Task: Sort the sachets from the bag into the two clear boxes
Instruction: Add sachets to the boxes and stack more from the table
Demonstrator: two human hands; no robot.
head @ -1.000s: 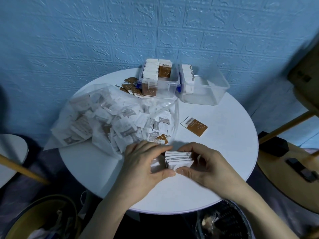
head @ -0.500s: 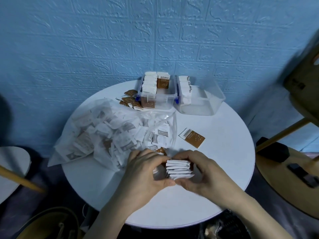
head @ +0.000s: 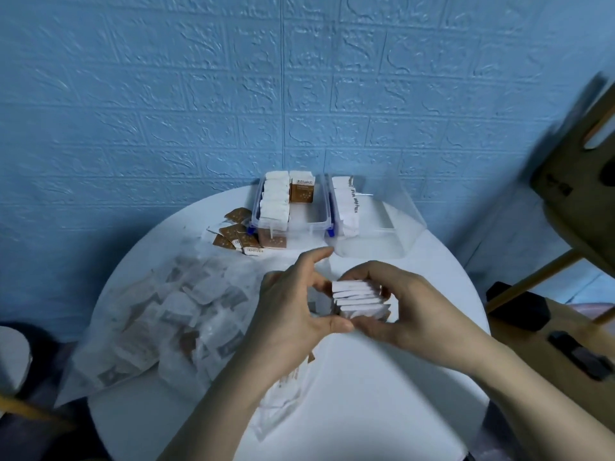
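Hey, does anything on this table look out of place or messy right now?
Yes: a few brown sachets lie loose on the white table, left of the left clear box, in neither box. The stack of sachets in the hands is slightly fanned. Nothing looks spilled or damaged.

Both forearms extend forward with the hands raised together, the right hand (head: 404,306) gripping a stack of white sachets (head: 359,299) while the left hand (head: 293,314) pinches its near edge, index finger extended.
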